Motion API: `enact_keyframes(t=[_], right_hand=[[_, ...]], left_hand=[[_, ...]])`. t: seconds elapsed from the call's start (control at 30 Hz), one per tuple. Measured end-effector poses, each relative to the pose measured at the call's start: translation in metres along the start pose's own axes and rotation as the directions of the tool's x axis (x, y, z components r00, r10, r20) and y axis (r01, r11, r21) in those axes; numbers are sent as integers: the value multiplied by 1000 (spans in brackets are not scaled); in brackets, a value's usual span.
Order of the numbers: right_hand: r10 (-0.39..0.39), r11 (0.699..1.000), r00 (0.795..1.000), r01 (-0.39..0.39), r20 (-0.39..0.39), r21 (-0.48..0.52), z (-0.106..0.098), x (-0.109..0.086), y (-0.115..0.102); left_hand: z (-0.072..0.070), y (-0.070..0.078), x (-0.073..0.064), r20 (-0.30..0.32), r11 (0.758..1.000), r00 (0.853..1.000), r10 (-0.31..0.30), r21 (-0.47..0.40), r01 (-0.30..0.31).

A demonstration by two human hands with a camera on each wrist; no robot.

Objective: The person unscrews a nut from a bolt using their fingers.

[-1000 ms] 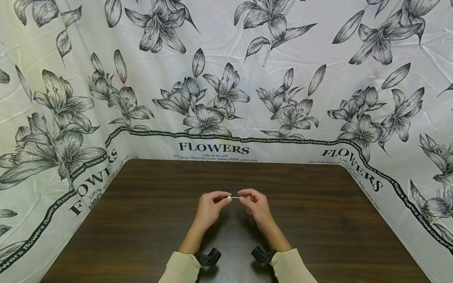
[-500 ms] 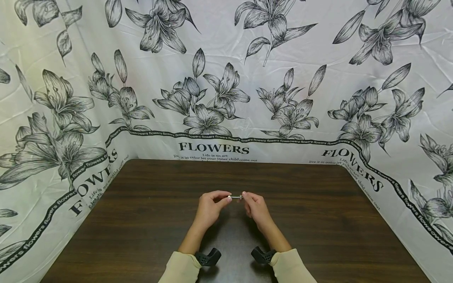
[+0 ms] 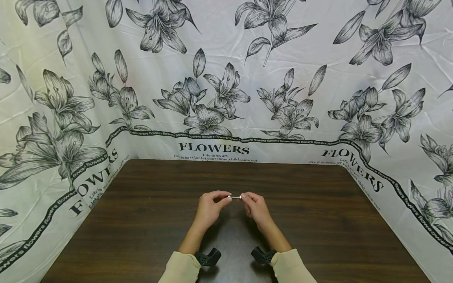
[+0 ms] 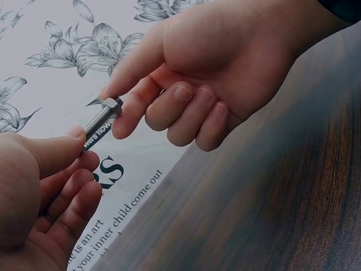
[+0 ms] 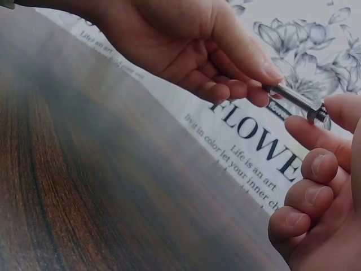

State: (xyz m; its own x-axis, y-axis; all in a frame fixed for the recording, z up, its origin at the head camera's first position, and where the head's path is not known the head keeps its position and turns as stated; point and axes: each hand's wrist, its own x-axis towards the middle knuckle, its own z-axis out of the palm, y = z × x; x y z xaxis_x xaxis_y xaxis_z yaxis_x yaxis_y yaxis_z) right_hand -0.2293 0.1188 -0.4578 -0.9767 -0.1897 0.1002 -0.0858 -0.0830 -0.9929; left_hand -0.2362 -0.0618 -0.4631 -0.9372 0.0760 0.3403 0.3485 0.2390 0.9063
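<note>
A white floral cloth [image 3: 244, 98] is hanging ahead of and to both sides of the hands, showing black line-drawn lilies and the word FLOWERS. A dark wood-grain table [image 3: 141, 228] is spreading below the hands, its far edge lying beyond the fingertips. Cream sleeves [image 3: 182, 268] are covering the forearms behind both hands. The left hand [image 3: 209, 210] and the right hand [image 3: 257, 208] are facing each other above the table, thumbs and forefingers meeting in pinches; the right hand's other fingers are curling toward its palm. Black wrist devices [image 3: 209, 257] are sitting just behind each hand. Between the two hands, a threaded metal bolt [image 4: 98, 123] is lying lengthwise, the left hand pinching one end. Near its other end, a hex nut [image 4: 111, 105] is encircling the thread, held between the right hand's thumb and forefinger.
</note>
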Motion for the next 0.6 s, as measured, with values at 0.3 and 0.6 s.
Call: enact_keyframes(t=[0.3, 0.6], right_hand=[[-49, 997, 999, 49, -6, 51, -8, 11, 27], [-174, 982, 985, 173, -5, 80, -7, 10, 31]], left_hand=[[1, -14, 3, 2, 1000, 1000, 10, -2, -10], [0, -12, 3, 2, 1000, 1000, 13, 11, -13]])
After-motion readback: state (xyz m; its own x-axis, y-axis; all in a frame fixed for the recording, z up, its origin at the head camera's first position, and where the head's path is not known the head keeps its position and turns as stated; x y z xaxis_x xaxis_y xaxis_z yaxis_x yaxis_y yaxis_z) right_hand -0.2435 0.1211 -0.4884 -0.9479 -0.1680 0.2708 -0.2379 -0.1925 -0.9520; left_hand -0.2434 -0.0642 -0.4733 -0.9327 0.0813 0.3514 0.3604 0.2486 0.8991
